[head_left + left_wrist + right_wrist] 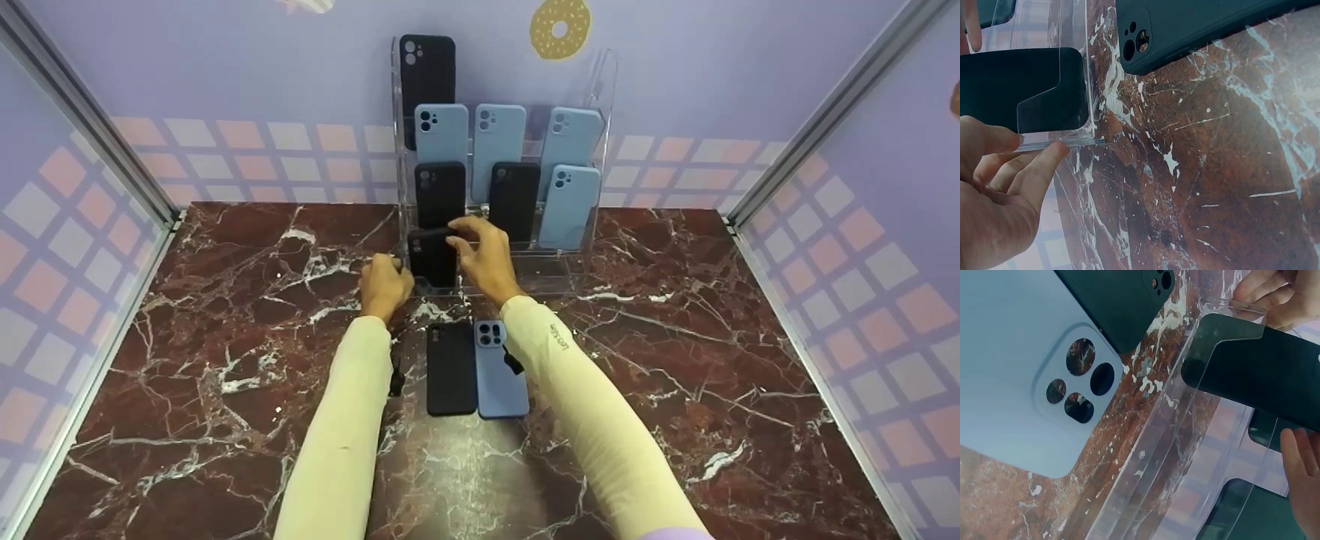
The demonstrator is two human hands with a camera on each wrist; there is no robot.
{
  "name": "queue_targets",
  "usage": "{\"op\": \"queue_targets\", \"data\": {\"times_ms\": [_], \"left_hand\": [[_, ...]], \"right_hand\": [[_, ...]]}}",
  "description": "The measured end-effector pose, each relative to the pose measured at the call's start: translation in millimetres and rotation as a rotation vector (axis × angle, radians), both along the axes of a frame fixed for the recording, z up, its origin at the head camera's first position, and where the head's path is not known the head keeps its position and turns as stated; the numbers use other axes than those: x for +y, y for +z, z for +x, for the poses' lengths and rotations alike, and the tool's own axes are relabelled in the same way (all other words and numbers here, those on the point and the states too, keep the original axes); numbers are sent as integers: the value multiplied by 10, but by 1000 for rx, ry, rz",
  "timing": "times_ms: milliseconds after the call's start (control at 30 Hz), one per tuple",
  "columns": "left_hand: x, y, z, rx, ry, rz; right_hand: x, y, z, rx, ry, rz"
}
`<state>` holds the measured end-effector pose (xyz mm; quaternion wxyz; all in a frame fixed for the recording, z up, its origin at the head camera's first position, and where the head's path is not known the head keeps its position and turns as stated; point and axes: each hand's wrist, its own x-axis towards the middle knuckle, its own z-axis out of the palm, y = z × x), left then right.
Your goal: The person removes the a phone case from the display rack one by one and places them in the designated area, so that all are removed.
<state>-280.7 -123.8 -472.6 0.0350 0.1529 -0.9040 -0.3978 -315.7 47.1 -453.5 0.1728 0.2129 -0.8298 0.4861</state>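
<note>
A black phone case (431,259) stands in the lowest tier at the left of a clear stepped display stand (555,285). My left hand (385,287) is at the stand's lower left side; in the left wrist view its thumb and fingers (1044,163) pinch the clear edge there. At the upper right corner of that black case is my right hand (487,259), thumb and forefinger apart. The right wrist view shows its fingers (1297,467) fairly straight beside the case's long edge; whether they touch it I cannot tell.
Light blue cases (574,206) and more black cases (514,202) fill places on the upper tiers. On the marbled table (247,337) lie a black case (451,371) and a blue case (502,390) side by side. Patterned panels (300,67) enclose the table.
</note>
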Motion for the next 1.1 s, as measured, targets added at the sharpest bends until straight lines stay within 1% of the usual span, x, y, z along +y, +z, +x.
{"op": "queue_targets", "data": {"times_ms": [133,267,400,600,767,933,1100], "left_hand": [[3,12,-10,-6,-9,4],[15,29,-29,-3,-20,3],[8,27,-30,-7,-18,3],[-11,-1,-5,-9,-12,-8],[-24,7,-4,-4,-16,-22],[-18,4,-4,-7,-13,-13],[-7,-8,0,-1,-8,-12]], "right_hand": [[16,-7,-4,17,2,-39],[68,-4,-2,59,2,-70],[126,25,2,101,-8,-103],[230,135,31,130,-13,-183],[326,226,76,145,-12,-261],[475,306,122,171,-1,-277],[676,415,213,150,13,-275]]}}
